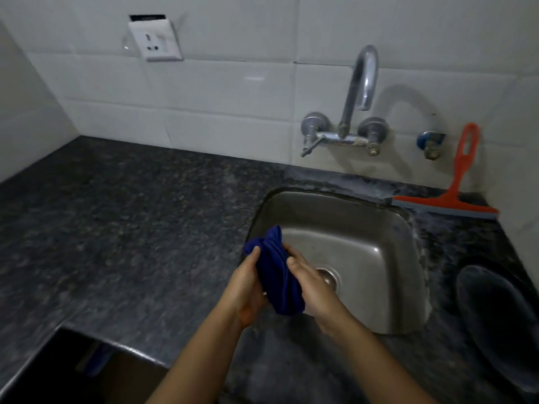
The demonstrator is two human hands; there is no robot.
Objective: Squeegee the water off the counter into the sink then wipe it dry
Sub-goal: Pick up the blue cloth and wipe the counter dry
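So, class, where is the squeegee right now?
The squeegee stands on the counter behind the sink's far right corner, its handle leaning on the tiled wall, right of the tap.

The cloth [277, 275] hides most of both palms; the right hand [313, 282] covers part of the drain [329, 277]. At 4 o'clock a dark round dish [495, 313] is too dim to identify. At 7 o'clock, something blue [97, 360] under the counter [116, 228] is blurred.
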